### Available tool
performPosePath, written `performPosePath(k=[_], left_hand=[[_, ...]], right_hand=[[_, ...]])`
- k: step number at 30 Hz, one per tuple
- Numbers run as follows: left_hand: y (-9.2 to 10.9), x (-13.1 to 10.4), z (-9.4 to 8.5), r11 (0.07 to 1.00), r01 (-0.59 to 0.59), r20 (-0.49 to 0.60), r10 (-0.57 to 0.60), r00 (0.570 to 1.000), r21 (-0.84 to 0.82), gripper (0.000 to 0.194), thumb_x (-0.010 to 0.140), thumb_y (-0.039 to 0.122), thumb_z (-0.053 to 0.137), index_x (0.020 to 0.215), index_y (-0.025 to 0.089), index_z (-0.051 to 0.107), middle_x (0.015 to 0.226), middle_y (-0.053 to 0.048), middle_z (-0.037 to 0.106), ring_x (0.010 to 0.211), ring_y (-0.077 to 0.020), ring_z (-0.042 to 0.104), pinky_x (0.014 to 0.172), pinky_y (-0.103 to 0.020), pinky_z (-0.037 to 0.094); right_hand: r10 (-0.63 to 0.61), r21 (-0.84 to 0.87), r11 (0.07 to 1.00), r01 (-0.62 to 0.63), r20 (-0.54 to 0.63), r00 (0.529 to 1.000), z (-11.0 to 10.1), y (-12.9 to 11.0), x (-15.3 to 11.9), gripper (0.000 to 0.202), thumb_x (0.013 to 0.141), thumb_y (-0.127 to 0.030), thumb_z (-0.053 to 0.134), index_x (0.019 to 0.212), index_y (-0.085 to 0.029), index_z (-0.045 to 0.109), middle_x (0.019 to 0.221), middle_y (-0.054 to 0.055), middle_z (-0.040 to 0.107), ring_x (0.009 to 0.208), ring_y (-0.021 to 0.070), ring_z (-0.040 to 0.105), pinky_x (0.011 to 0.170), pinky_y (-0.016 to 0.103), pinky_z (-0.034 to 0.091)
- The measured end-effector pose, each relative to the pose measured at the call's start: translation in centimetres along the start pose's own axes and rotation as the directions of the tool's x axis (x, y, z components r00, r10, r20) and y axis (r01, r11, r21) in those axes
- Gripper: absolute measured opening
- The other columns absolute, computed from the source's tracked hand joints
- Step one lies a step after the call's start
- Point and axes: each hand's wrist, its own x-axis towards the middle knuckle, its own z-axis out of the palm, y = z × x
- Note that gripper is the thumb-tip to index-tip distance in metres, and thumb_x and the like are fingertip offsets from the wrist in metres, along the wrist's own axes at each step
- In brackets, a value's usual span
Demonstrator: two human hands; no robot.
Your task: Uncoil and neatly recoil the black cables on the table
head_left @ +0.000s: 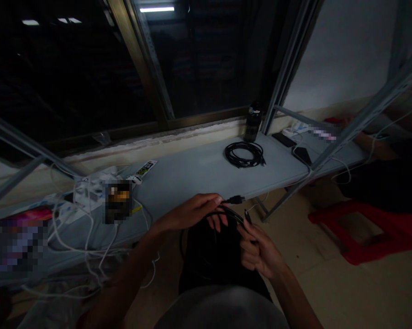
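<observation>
A black cable with a dark plug hangs in loose loops over the person's lap, the left hand closed on it just behind the plug, the right hand pinching it near another slim dark end. Below the grip, the lower loops merge into black clothing, and dim light hides which strands each finger encloses.

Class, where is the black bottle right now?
In the head view, the bottle stands right of centre at the back of the table, just behind the coiled cable.
</observation>
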Motion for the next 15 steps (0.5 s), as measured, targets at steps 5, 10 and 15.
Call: performPosePath(k=[5, 10, 15], left_hand=[[-3.1, -1.1, 2.1, 0.985, -0.012, -0.028, 0.017, 0.999, 0.173, 0.054, 0.111, 0.068, 0.062, 0.091, 0.018, 0.068, 0.073, -0.003, 0.063, 0.051, -0.0097, 0.046, 0.047, -0.019, 0.033], [-6.4, -2.8, 2.0, 0.979, 0.023, -0.061, -0.01, 0.998, 0.205, 0.052, 0.116, 0.066, 0.052, 0.106, 0.018, 0.071, 0.071, 0.0, 0.059, 0.053, -0.0106, 0.044, 0.051, -0.021, 0.033], [-6.5, -3.4, 1.9, 0.881, 0.03, -0.064, 0.0, 0.998, 0.473, 0.054, 0.121, 0.06, 0.042, 0.1, 0.019, 0.069, 0.079, -0.003, 0.067, 0.064, -0.0137, 0.057, 0.064, -0.024, 0.044]], right_hand=[[-0.079, -0.176, 0.983, 0.053, -0.145, 0.986, -0.5, -0.3, -0.4, 0.067, 0.1, -0.077, 0.083, 0.083, -0.021, 0.05, 0.059, -0.012, 0.028, 0.043, 0.0036, 0.017, 0.037, 0.015, 0.028], [-0.241, -0.408, 0.904, 0.131, -0.23, 0.943, -0.8, 0.0, 0.0, 0.061, 0.102, -0.076, 0.081, 0.111, -0.019, 0.061, 0.07, -0.008, 0.043, 0.049, 0.0045, 0.031, 0.042, 0.014, 0.028], [-0.248, -0.501, 0.86, 0.097, -0.245, 0.937, -1.0, 0.7, 0.5, 0.063, 0.101, -0.078, 0.08, 0.123, -0.023, 0.061, 0.073, -0.008, 0.041, 0.052, 0.0057, 0.03, 0.044, 0.014, 0.029]])
